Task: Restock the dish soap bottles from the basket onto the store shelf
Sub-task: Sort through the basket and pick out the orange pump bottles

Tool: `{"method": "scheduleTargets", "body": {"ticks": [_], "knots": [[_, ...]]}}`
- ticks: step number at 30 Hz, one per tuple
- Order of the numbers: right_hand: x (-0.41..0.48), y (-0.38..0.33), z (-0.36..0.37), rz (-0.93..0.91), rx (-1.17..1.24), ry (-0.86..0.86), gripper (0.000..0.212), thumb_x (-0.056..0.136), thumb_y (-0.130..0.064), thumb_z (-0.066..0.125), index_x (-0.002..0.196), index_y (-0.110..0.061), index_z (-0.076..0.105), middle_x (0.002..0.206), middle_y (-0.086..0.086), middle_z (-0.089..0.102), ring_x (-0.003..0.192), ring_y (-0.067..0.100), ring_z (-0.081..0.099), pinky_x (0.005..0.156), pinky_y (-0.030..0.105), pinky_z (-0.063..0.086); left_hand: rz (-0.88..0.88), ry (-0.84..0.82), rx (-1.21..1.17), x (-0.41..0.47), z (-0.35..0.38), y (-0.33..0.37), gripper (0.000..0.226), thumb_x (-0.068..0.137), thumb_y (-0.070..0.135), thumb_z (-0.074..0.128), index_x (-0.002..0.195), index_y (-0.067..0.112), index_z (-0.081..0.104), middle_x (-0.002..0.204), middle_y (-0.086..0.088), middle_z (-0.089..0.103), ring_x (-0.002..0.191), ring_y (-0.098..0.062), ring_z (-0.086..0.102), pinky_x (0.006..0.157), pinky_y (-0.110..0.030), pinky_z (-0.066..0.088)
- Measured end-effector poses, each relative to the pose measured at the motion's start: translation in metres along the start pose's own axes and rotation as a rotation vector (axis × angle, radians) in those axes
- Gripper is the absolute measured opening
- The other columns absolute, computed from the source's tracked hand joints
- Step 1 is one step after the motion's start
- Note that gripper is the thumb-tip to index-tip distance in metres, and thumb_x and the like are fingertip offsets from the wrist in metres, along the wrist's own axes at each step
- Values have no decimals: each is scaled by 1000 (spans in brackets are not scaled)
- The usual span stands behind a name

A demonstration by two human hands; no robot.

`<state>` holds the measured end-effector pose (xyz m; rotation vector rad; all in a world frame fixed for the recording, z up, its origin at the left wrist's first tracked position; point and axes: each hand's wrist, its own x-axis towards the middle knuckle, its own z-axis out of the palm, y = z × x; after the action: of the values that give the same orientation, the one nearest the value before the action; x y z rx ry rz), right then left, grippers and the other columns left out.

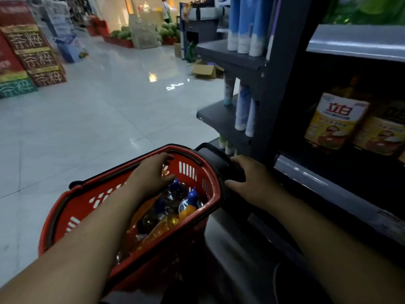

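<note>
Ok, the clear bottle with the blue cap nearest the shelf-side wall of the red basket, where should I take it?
Pinch the neck just under its blue cap, from above. The clear blue-capped dish soap bottle stands cap-up, its body hemmed by the wall of the red plastic basket and neighbouring bottles; only the top is free. The left hand is closest.
</note>
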<state>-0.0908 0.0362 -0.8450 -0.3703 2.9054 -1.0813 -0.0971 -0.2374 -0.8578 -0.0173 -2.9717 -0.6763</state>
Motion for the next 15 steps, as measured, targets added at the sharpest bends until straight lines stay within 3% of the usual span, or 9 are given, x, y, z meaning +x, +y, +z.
{"method": "scheduleTargets", "body": {"ticks": [6, 11, 15], "knots": [[20, -42, 72, -15, 116, -144, 68, 83, -29, 80, 143, -22, 50, 136, 0, 60, 121, 19, 61, 99, 31, 52, -335, 13, -68, -44, -12, -103, 69, 88, 26, 79, 147, 11, 48, 147, -12, 56, 134, -29, 54, 110, -41, 44], [33, -66, 131, 63, 315, -307, 62, 85, -24, 79, 140, -18, 51, 135, 5, 58, 112, 18, 61, 76, 24, 54, -405, -98, -149, -67, -5, -147, 76, 88, 33, 79, 153, 18, 42, 157, -6, 47, 144, -27, 44, 115, -40, 38], [46, -69, 167, 156, 398, -367, 64, 85, -21, 80, 142, -13, 50, 135, 8, 59, 115, 25, 63, 88, 37, 58, -418, -129, -203, -69, 9, -167, 75, 90, 35, 76, 155, 23, 39, 159, -4, 45, 145, -26, 43, 114, -40, 38]]}}
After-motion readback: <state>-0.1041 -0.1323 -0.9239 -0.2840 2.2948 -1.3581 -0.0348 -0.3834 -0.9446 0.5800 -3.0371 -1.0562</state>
